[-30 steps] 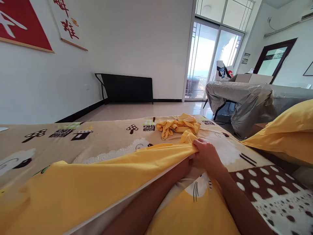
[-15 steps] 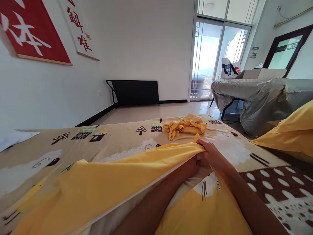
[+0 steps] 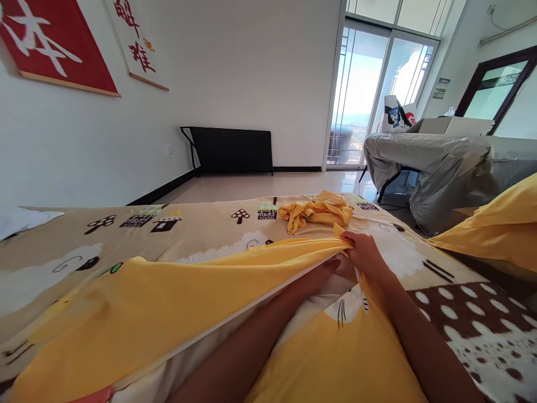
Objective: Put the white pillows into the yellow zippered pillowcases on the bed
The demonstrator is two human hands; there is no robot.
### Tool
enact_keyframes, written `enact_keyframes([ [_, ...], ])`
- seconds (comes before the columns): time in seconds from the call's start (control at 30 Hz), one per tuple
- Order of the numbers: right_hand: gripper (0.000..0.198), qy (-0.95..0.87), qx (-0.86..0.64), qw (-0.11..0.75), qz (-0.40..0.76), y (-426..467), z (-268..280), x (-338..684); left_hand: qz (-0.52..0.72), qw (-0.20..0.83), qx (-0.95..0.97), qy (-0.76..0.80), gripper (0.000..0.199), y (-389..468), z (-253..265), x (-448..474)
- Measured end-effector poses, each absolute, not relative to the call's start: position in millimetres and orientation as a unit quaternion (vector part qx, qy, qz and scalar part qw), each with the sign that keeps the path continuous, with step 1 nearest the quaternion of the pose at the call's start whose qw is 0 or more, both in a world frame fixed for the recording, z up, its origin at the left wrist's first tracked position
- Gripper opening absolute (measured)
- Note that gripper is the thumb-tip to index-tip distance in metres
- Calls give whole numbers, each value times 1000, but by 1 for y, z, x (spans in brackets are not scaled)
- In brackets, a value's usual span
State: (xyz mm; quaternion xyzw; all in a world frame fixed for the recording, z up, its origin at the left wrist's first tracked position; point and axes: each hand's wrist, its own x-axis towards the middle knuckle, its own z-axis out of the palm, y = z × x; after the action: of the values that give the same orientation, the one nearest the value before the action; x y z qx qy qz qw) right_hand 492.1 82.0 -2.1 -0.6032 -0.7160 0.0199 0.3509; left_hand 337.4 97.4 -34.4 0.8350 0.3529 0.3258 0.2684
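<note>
A yellow cloth cover [image 3: 176, 302] with a white inner side and a printed whiskered animal face lies across the front of the view. My right hand [image 3: 363, 250] is closed on its far right corner, pinching the fabric so a small tip sticks up. Under the raised upper layer reaches my left arm, between the two sides of the cover. Only part of my left hand [image 3: 325, 272] shows near that corner, just left of my right hand; its fingers are mostly hidden in shadow and folds.
A patterned blanket [image 3: 210, 221] spreads beneath, with a crumpled yellow cloth [image 3: 316, 212] beyond my hands. More yellow fabric [image 3: 495, 224] is at right. A plastic-covered table [image 3: 440, 148] carries boxes. A black folded panel [image 3: 232, 151] leans by the wall; white cloth [image 3: 25, 218] lies far left.
My right hand still holds the corner and has hardly moved. The left hand has shifted slightly inside the cover. The view has tilted down a little, and some red shows at the lower left.
</note>
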Motion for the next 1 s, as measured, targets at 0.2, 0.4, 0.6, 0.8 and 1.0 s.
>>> enact_keyframes([
  [0.2, 26, -728, -566, 385, 39, 79, 1, 489, 304, 197, 907, 216, 20, 89, -40, 339],
  [0.4, 31, -722, -565, 392, 77, 74, 7, 485, 351, 178, 895, 211, 32, 78, -28, 336],
  [0.6, 27, -716, -592, 370, 28, 75, 4, 486, 338, 182, 887, 257, 32, 76, -27, 334],
  [0.8, 16, -731, -588, 346, 1, 77, 2, 487, 314, 138, 900, 268, 30, 79, -34, 335],
  [1.0, 22, -737, -565, 363, 70, 71, 8, 481, 298, 186, 897, 269, 37, 78, -29, 336],
])
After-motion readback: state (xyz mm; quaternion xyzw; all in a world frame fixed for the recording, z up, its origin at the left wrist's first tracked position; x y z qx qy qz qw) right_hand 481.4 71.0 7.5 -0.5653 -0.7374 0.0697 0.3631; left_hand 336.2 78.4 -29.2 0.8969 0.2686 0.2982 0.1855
